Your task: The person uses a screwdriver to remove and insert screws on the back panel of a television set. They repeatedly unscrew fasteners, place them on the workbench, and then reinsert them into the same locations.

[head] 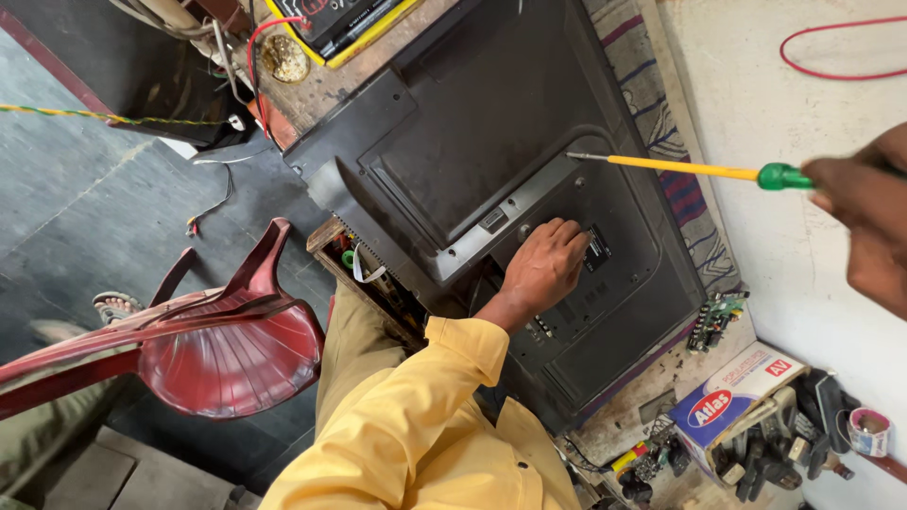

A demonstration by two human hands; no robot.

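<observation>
- A worn wooden workbench (326, 90) carries the things; its far end shows bare, stained wood.
- A striped cloth (661, 142) lies along its right edge.
- A large black television (491, 123) lies face down on the cloth and fills the middle of the bench.
- A yellow-edged device (340, 24) and a round rusty tin (283, 57) sit at the far end.
- A green circuit board (713, 321) lies beside the television's near right corner.
- A cardboard box (732, 401) of tools sits at the near end.
</observation>
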